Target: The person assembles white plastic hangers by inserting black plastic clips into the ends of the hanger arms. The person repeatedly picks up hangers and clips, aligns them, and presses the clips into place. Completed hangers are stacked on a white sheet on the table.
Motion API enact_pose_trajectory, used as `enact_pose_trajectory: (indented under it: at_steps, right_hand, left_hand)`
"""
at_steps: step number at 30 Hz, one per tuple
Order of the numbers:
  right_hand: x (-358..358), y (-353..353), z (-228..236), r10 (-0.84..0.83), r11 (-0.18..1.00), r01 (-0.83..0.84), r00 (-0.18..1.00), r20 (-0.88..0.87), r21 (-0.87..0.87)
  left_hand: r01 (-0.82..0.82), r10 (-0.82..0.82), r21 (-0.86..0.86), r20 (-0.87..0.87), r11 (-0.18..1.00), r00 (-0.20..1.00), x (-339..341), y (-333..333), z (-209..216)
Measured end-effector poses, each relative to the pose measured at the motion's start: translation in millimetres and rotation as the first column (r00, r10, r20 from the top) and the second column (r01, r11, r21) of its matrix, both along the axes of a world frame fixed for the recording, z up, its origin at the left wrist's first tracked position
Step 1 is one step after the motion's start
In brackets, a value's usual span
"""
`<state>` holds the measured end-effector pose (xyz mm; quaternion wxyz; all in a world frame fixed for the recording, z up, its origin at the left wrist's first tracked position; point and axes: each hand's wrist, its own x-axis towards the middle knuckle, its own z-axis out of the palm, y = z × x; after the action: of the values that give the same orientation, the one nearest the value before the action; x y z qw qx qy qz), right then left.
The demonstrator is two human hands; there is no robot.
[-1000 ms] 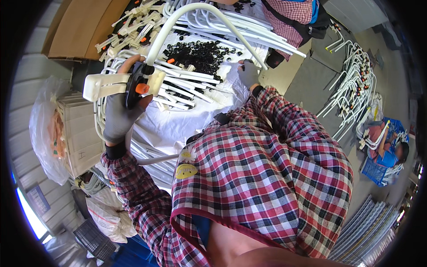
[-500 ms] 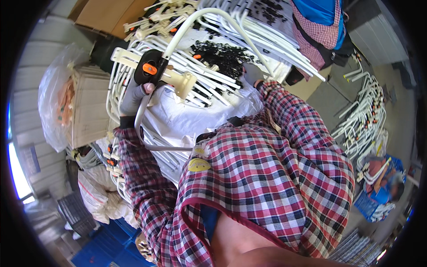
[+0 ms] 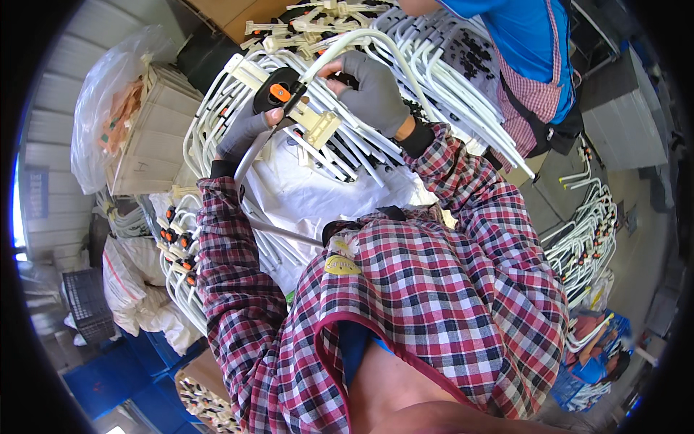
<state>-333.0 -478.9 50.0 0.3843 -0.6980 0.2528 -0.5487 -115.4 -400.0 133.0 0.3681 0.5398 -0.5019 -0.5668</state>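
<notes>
Above the big pile of white tubes [image 3: 434, 94] on the worktop, two gloved hands share one bent white tube [image 3: 361, 43]. Left hand [image 3: 246, 130] is curled around a cream bar [image 3: 289, 101] with one black and orange clip [image 3: 278, 90]. Right hand [image 3: 372, 94] pinches the tube's curve. Left of the pile sits one cardboard box [image 3: 155, 137], beside one clear bag [image 3: 108, 94]. Behind the pile stands another person in a blue shirt [image 3: 506, 36].

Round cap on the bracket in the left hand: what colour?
Orange cap, set in a black ring; head view.
</notes>
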Motion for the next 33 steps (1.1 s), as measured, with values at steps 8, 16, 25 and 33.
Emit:
enact_pose_trajectory:
  at_steps: [8,16,25,33]
  right_hand:
    - [12,-10,22,0.127,0.965,-0.165,0.973,-0.192,-0.201]
    - [14,-33,16,-0.081,0.746,-0.109,0.964,-0.253,-0.657]
    - [18,-61,30,0.011,0.887,-0.297,0.779,-0.627,-0.354]
    - [19,-64,27,-0.033,0.907,-0.227,0.801,-0.598,-0.355]
  left_hand:
    - [0.025,-0.027,-0.026,-0.067,0.999,0.997,6,5,-1]
    - [-0.032,0.049,0.097,-0.182,0.995,0.982,5,15,1]
    - [0.034,-0.034,0.013,0.024,0.999,0.999,-2,11,6]
    - [0.021,-0.016,-0.037,0.123,0.999,0.992,-1,15,14]
